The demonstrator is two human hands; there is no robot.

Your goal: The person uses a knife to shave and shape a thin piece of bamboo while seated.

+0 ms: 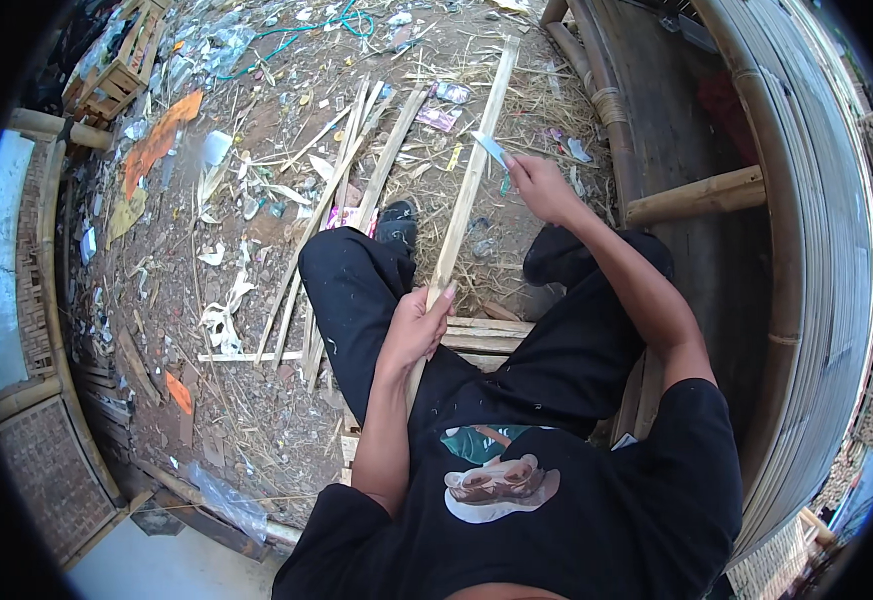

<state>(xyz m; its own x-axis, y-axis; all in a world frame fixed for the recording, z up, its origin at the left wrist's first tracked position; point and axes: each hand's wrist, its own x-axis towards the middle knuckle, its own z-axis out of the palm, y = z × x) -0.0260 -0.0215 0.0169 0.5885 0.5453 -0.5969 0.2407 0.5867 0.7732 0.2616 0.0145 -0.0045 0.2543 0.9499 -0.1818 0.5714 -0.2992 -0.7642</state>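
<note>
A long, pale bamboo strip (463,205) slants from my lap out over the ground in front of me. My left hand (421,325) is wrapped round its near part, just above my thigh. Farther along, my right hand (541,188) grips a knife, whose handle is mostly hidden in my fingers. The knife's light blade (491,148) lies across the strip and appears to touch it. To the left of my knee, several more strips (389,155) lie loose on the ground, some reaching back beside my leg.
Litter and shavings cover the dirt ground, with an orange scrap (162,140) at the left. A wooden crate (117,62) stands at the far left. Close on my right is a bamboo frame (697,197) with a crossbar. Woven panels (55,470) line the left edge.
</note>
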